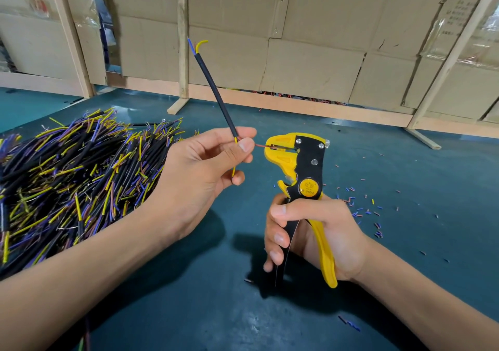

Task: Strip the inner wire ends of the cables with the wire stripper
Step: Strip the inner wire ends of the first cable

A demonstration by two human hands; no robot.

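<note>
My left hand (205, 169) pinches a black cable (216, 91) that slants up and to the left, with blue and yellow inner wires at its far tip. From the pinch a brown inner wire (259, 146) runs right into the jaws of the yellow and black wire stripper (299, 161). A yellow inner wire (234, 168) hangs down between my fingers. My right hand (310, 234) grips the stripper's handles and holds the tool upright above the table.
A big heap of black cables (70, 178) with yellow, blue and brown ends lies at the left on the teal table (405, 167). Small bits of stripped insulation (364, 210) lie scattered at the right. Cardboard panels (310, 40) in wooden frames stand along the back.
</note>
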